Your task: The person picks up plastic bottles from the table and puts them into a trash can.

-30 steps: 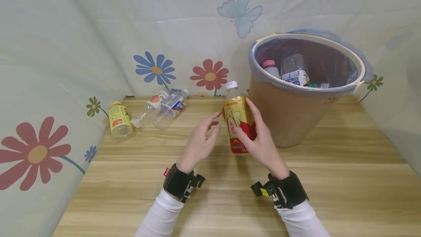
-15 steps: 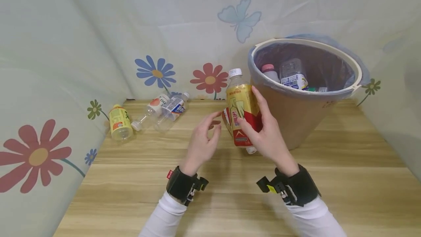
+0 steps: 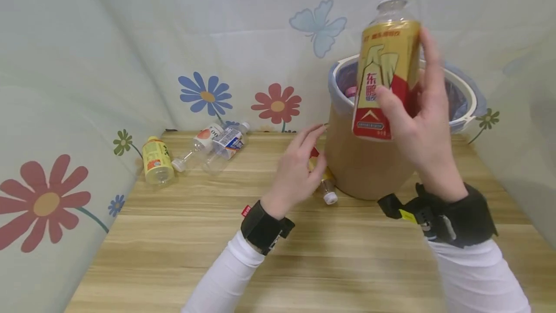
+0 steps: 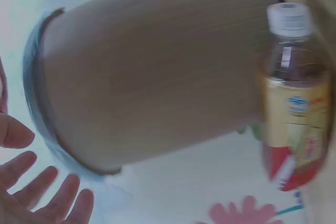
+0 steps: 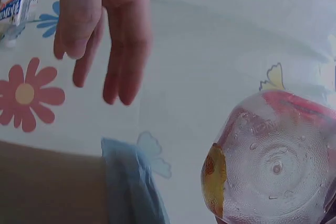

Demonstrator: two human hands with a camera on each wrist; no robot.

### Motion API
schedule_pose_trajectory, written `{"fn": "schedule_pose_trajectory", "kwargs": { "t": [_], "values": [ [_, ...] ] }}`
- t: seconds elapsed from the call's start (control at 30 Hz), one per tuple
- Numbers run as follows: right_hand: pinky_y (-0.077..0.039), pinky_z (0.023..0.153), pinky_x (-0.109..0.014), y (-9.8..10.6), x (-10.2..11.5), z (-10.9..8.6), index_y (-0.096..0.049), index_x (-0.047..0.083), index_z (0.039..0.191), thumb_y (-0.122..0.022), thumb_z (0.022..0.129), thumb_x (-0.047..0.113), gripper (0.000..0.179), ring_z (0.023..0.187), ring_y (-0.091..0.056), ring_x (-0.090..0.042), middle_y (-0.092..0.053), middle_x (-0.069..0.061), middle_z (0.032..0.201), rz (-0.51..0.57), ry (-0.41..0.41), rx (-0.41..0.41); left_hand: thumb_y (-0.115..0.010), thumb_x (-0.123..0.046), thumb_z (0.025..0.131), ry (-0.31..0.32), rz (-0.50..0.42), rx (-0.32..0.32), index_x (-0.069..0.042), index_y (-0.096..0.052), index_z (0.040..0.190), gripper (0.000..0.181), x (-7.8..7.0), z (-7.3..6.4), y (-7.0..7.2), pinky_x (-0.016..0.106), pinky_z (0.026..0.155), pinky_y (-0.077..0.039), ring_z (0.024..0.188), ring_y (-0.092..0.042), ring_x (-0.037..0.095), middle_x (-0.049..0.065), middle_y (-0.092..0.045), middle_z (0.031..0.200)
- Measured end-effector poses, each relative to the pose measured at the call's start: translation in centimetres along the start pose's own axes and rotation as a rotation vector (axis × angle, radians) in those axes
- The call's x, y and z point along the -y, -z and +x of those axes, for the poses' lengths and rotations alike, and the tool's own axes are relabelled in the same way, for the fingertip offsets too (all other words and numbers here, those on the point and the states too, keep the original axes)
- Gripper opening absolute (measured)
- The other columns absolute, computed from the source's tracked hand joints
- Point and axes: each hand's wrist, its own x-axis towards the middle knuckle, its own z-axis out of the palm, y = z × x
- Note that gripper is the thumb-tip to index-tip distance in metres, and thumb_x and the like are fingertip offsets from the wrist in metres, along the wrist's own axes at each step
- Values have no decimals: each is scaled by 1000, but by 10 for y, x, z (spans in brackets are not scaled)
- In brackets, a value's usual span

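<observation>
My right hand (image 3: 427,124) grips a plastic drink bottle (image 3: 384,69) with a gold and red label and white cap. It is held up nearly upright in front of the bin's opening. In the right wrist view, the clear base of this bottle (image 5: 275,169) faces the camera. A second gold and red bottle (image 3: 326,188) lies on the table against the bin's foot, partly hidden by my left hand (image 3: 299,170). That hand hovers over it with relaxed fingers, holding nothing. In the left wrist view, this lying bottle (image 4: 296,114) is apart from the fingers.
The brown bin (image 3: 369,168), lined with a bluish bag, stands at the back right; a pink cap (image 3: 351,92) shows inside. At the back left lie a yellow-labelled bottle (image 3: 158,161) and two clear bottles, one peach-labelled (image 3: 207,134), one blue-and-white-labelled (image 3: 230,141). A flowered curtain (image 3: 252,52) hangs behind.
My right hand has lifted the upper bottle up and to the right, in front of the bin's opening. My left hand has shifted right, over the bottle left lying there.
</observation>
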Motion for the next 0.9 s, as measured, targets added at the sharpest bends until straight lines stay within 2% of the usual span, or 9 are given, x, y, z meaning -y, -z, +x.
{"fn": "schedule_pose_trajectory", "kwargs": {
  "t": [0.1, 0.2, 0.27, 0.33, 0.47, 0.57, 0.73, 0.9],
  "values": [
    [-53, 83, -26, 14, -3, 15, -18, 27, 150, -55, 90, 10, 73, 108, -58, -24, -51, -13, 127, -60, -24, -55, -54, -12, 89, -78, 70, 12, -7, -41, 141, 54, -11, 18, -6, 29, 112, -27, 132, -36, 20, 9, -39, 146],
    [-50, 91, -33, 28, -11, 27, -13, 33, 150, -54, 91, 16, 74, 112, -54, -23, -46, -9, 129, -137, -109, -71, -55, -14, 87, -151, 152, 17, -8, -40, 142, 57, -18, 34, -12, 29, 115, -18, 137, -28, 22, 9, -34, 150],
    [-48, 96, -37, 35, -19, 33, -10, 34, 150, -55, 92, 17, 75, 114, -52, -24, -43, -8, 132, -174, -145, -74, -54, -15, 87, -181, 202, 16, -8, -40, 142, 57, -22, 41, -16, 31, 115, -17, 139, -24, 23, 8, -33, 151],
    [-44, 100, -42, 40, -27, 39, -9, 35, 149, -55, 92, 19, 76, 117, -49, -25, -39, -8, 136, -220, -186, -67, -52, -18, 88, -180, 253, 31, -11, -40, 143, 56, -26, 45, -20, 34, 114, -20, 141, -21, 22, 6, -32, 152],
    [-39, 102, -51, 47, -47, 44, -7, 35, 150, -56, 90, 23, 78, 125, -43, -33, -32, -9, 144, -349, -235, -33, -48, -22, 91, -157, 347, 73, -16, -40, 144, 54, -29, 47, -26, 39, 112, -25, 143, -14, 20, 2, -34, 151],
    [-36, 101, -58, 51, -61, 44, -6, 34, 150, -57, 89, 26, 81, 129, -37, -38, -30, -12, 147, -451, -247, -5, -48, -23, 91, -155, 385, 76, -18, -41, 144, 54, -29, 46, -28, 40, 111, -26, 143, -14, 20, 1, -37, 149],
    [-33, 100, -64, 58, -76, 40, -6, 30, 151, -57, 85, 27, 83, 128, -33, -38, -31, -20, 143, -580, -258, -9, -48, -23, 90, -163, 384, 66, -19, -42, 143, 54, -29, 43, -29, 40, 109, -29, 142, -16, 19, 0, -40, 147],
    [-28, 96, -68, 61, -79, 37, -3, 20, 153, -52, 86, 33, 84, 129, -24, -43, -21, -27, 147, -679, -351, 0, -49, -22, 90, -160, 373, 76, -19, -41, 144, 54, -29, 42, -29, 41, 109, -29, 143, -14, 19, 0, -39, 147]
  ]
}}
